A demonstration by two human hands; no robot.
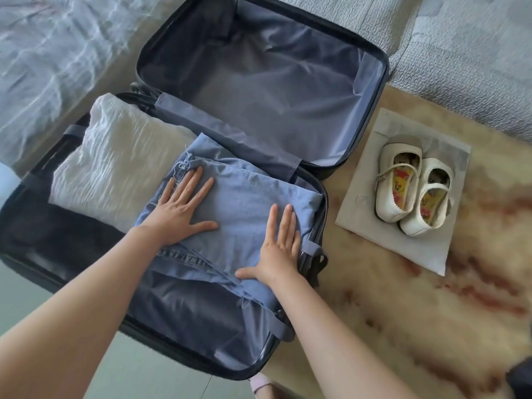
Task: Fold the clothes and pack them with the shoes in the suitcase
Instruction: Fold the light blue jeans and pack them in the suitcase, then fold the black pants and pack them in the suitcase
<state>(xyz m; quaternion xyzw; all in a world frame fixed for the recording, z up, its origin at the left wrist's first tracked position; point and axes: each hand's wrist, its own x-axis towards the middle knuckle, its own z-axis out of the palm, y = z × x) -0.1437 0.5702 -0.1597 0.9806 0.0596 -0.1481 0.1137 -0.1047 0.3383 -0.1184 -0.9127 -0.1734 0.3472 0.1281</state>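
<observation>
A dark suitcase lies open on the floor, its lid half empty at the back. In the near half a folded white crinkled garment sits at the left, and a folded blue denim garment lies beside it, partly over it. My left hand presses flat on the denim's left part with fingers spread. My right hand presses flat on its right part near the suitcase's edge. A pair of cream strap shoes stands on a grey cloth bag to the right of the suitcase.
The shoes and bag rest on a fluffy beige and rust rug. A grey quilted bed cover runs along the back right, and rumpled pale bedding lies at the back left. Grey floor shows in front of the suitcase.
</observation>
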